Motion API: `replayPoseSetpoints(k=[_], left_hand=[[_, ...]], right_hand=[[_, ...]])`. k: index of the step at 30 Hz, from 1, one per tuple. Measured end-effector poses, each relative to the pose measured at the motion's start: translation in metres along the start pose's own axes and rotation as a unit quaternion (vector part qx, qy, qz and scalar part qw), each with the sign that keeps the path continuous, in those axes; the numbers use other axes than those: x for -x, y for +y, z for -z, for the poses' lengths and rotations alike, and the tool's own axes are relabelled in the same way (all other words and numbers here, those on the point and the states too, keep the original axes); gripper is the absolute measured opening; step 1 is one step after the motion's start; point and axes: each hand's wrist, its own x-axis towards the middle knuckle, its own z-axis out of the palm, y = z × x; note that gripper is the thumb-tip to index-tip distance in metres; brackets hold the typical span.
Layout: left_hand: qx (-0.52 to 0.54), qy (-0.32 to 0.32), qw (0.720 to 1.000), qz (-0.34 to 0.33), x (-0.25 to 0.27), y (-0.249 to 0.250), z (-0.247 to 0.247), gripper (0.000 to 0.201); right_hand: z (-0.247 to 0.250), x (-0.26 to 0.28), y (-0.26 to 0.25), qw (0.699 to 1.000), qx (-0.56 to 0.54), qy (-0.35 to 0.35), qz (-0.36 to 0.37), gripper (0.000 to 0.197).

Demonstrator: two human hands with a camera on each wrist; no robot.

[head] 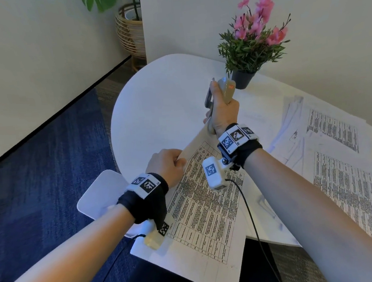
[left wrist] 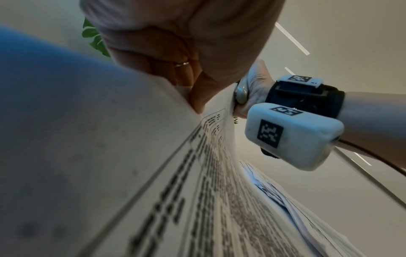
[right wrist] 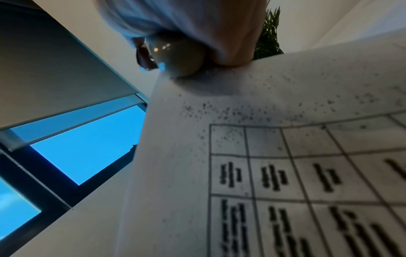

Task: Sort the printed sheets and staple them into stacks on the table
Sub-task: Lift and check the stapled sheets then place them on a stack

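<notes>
While your left hand (head: 167,164) pinches the sheets (head: 200,199) at centre frame, square their corner fully inside the stapler (head: 225,90); with right-hand fingers (head: 216,101) clamped round it, squeeze firmly.

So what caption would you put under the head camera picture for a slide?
Left hand holds printed sheets while right hand grips a stapler at their corner, above a white table.

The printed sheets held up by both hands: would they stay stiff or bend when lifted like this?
Probably floppy: the printed sheets already curve between the left hand and the stapler in the right hand. Likely light, since a pinch holds one edge.
</notes>
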Motion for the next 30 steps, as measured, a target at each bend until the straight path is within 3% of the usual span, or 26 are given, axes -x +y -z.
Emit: replayPoseSetpoints(k=[5, 8, 11, 14, 16, 18, 20, 22, 27, 29, 30], left_hand=[[-0.013, -0.01, 1.0, -0.002, 0.001, 0.0, -0.001, 0.022], [-0.019, -0.023, 1.0, -0.009, -0.001, 0.002, -0.002, 0.023], [-0.026, -0.033, 0.999, 0.002, -0.004, -0.001, -0.002, 0.022], [-0.024, -0.031, 0.999, 0.03, -0.007, -0.011, -0.001, 0.022], [-0.008, -0.022, 0.999, 0.047, -0.007, -0.017, 0.002, 0.028], [0.007, -0.013, 0.998, 0.059, -0.01, -0.021, 0.007, 0.024], [0.026, 0.005, 0.997, 0.066, -0.015, -0.023, 0.014, 0.018], [0.056, 0.026, 0.995, 0.074, -0.019, -0.022, 0.022, 0.023], [0.143, 0.078, 0.985, 0.056, -0.034, -0.017, 0.041, 0.028], [0.181, 0.094, 0.978, 0.035, -0.037, -0.009, 0.05, 0.026], [0.204, 0.102, 0.973, 0.023, -0.038, -0.005, 0.055, 0.026]], right_hand=[[0.004, -0.002, 0.007, 0.998, 0.046, 0.033, -0.004, 0.047], [0.01, -0.006, 0.002, 0.994, 0.101, -0.027, -0.021, 0.051], [0.02, -0.007, -0.01, 0.994, 0.048, -0.088, -0.033, 0.043], [0.042, -0.024, -0.013, 0.999, 0.025, -0.013, -0.022, 0.034], [0.062, -0.041, -0.013, 0.994, 0.089, 0.034, -0.061, 0.033], [0.084, -0.048, -0.013, 0.962, 0.25, 0.011, -0.113, 0.017], [0.106, -0.05, -0.002, 0.885, 0.445, -0.051, -0.129, 0.027], [0.123, -0.048, 0.013, 0.851, 0.502, -0.063, -0.14, 0.028], [0.135, -0.055, 0.032, 0.82, 0.556, -0.021, -0.134, 0.029], [0.132, -0.048, 0.022, 0.839, 0.539, -0.009, -0.075, 0.034], [0.13, -0.042, 0.018, 0.868, 0.496, 0.014, -0.024, 0.042]])
